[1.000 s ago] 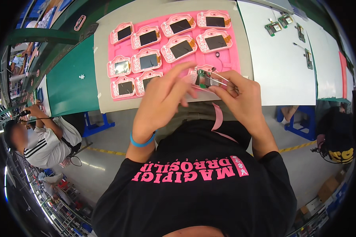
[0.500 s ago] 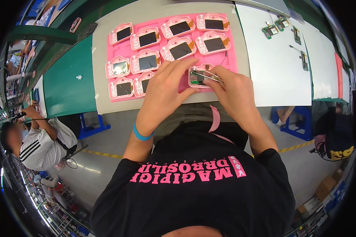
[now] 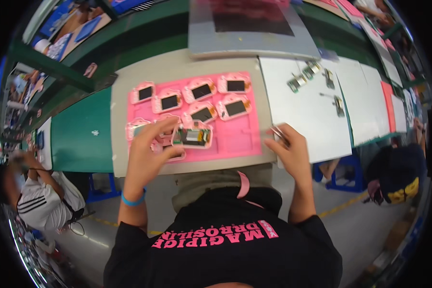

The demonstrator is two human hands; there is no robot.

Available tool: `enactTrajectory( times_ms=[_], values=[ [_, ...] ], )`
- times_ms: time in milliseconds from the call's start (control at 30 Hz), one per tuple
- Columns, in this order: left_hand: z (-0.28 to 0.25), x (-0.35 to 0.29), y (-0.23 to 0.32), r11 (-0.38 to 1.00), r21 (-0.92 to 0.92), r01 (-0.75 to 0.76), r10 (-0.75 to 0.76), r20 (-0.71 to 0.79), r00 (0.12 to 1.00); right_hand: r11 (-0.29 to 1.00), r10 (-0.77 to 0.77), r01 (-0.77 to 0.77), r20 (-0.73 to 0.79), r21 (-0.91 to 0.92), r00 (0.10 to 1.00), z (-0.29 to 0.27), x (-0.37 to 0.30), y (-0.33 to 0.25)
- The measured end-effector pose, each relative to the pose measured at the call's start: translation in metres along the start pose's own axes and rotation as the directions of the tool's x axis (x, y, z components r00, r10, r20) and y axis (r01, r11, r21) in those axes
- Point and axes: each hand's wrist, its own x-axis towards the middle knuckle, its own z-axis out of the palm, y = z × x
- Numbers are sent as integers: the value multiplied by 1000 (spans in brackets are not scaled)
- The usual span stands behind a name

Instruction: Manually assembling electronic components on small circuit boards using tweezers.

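My left hand (image 3: 151, 146) grips the left end of a pink device shell (image 3: 205, 143), fingers along the far edge and thumb along the near one. A circuit board (image 3: 189, 136) with green and dark parts lies inside that shell. It is held over a bright pink foam tray (image 3: 233, 142). To the right, past the tray's edge, my right hand (image 3: 293, 148) pinches metal tweezers (image 3: 280, 135), their tips smeared by motion. Several pink shells with dark screens (image 3: 235, 86) rest in the tray. My left hand partly covers the nearer ones.
Several loose circuit boards (image 3: 296, 82) with wires lie on the white sheet (image 3: 288, 108) at the right. A green mat (image 3: 81, 144) covers the table at the left. A grey panel (image 3: 254, 43) stands beyond the tray. Another person (image 3: 48, 192) sits far left.
The shell with the board has shifted left, in my left hand. My right hand with the tweezers has drawn away from it to the right. The view has tilted toward the far side.
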Motion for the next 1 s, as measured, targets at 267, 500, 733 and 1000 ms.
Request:
enactTrajectory(
  times_ms=[267,500,733,1000],
  values=[
    [-45,171,-87,1000,-30,3,-11,-276,961,992,-58,51,-59,-112,997,-27,9,12],
    [-46,130,-74,877,407,-256,351,-178,919,863,-241,165,-103,-477,965,-86,62,17],
    [0,-15,20,959,-138,-246,276,272,922,563,-284,246,95,-789,954,-121,142,6],
    [94,-60,9,667,-675,316,251,603,757,792,-308,414,291,-449,906,-85,100,-5]
  ],
)
